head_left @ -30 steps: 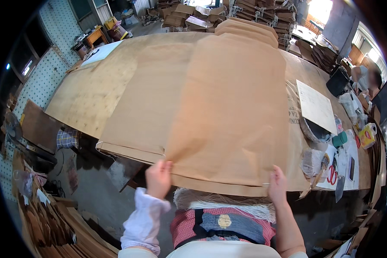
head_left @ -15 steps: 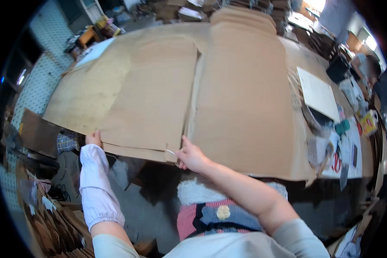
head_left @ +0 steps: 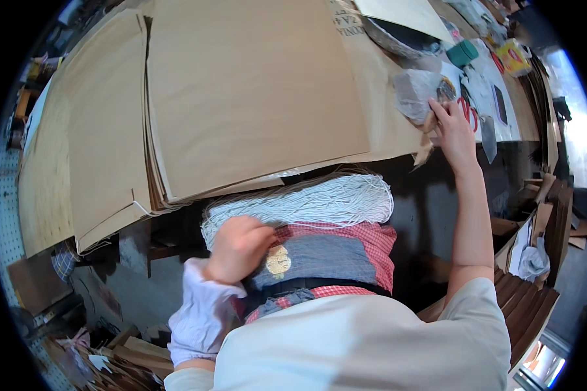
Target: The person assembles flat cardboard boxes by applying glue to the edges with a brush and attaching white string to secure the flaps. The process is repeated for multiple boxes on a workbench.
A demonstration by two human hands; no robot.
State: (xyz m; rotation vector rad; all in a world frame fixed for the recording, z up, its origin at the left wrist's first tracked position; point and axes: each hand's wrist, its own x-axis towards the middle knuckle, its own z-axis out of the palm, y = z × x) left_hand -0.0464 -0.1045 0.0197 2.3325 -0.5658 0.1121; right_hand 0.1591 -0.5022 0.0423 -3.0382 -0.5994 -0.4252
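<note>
My left hand (head_left: 239, 247) is curled, back up, over my lap, against the near edge of a thick bundle of white cord (head_left: 313, 201); whatever its fingers hold is hidden. At the table's right, my right hand (head_left: 456, 133) reaches out with fingers apart, fingertips beside a clear plastic bag (head_left: 416, 92) and a small dark-and-yellowish object (head_left: 445, 90). Red-handled scissors (head_left: 469, 115) lie right beside that hand. Large brown paper sheets (head_left: 254, 91) are stacked on the table, with another stack (head_left: 107, 124) to their left. A white cord end (head_left: 142, 208) pokes out at the left stack's front corner.
Beyond my right hand are a green cylinder (head_left: 462, 53), a yellow packet (head_left: 514, 58) and a dark phone-like slab (head_left: 499, 105). A white board (head_left: 404, 14) lies farther back. Folded cardboard (head_left: 522, 306) stands at lower right; more cardboard pieces (head_left: 140, 357) fill the lower left.
Both hands have left the left paper stack. My left hand has drawn back to my lap; my right has swung to the table's right side. My view has shifted right and down.
</note>
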